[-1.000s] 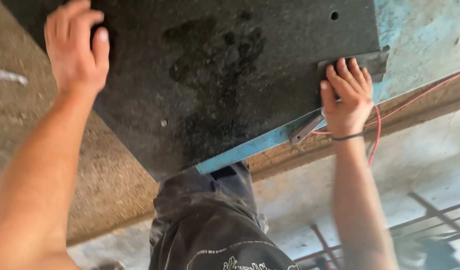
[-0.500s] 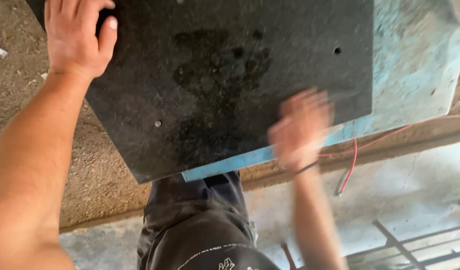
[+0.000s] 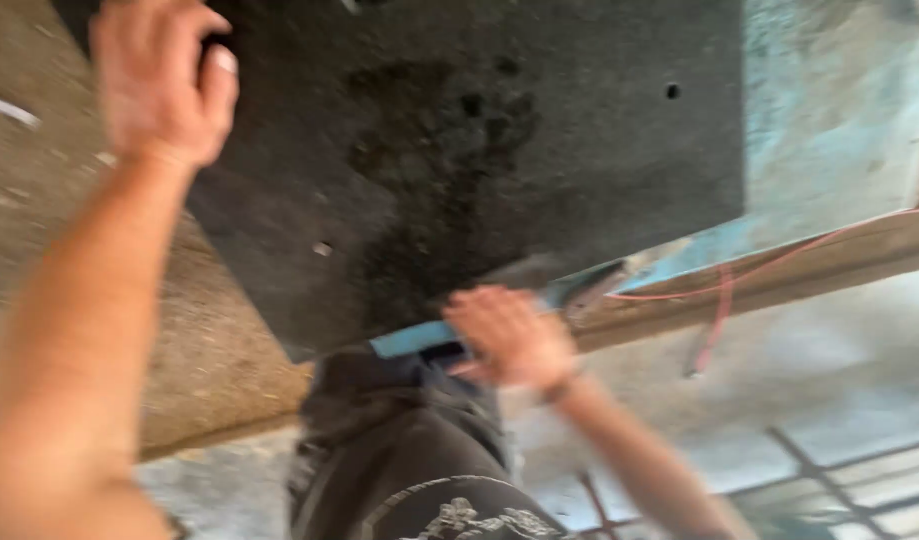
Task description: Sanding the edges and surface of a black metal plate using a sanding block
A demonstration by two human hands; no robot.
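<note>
A large black speckled slab [image 3: 499, 160] lies on a blue-painted bench [image 3: 829, 130]. My left hand [image 3: 164, 80] rests flat on the slab's far left part, fingers spread. My right hand [image 3: 509, 335] is blurred by motion at the slab's near edge, by the blue rim of the bench; its fingers look curled, and I cannot tell whether it grips the edge. A small grey piece [image 3: 594, 290] sits on the bench rim just right of that hand.
A red cable [image 3: 719, 310] hangs over the wooden front edge of the bench [image 3: 829, 265]. My dark trousers [image 3: 399, 450] fill the lower middle. A concrete floor and a metal grid [image 3: 839, 480] lie at the lower right. Brown rough surface [image 3: 49, 220] at left.
My right hand has swept left and down from the slab's right corner to its near edge. The left hand has stayed on the slab. The view has shifted slightly.
</note>
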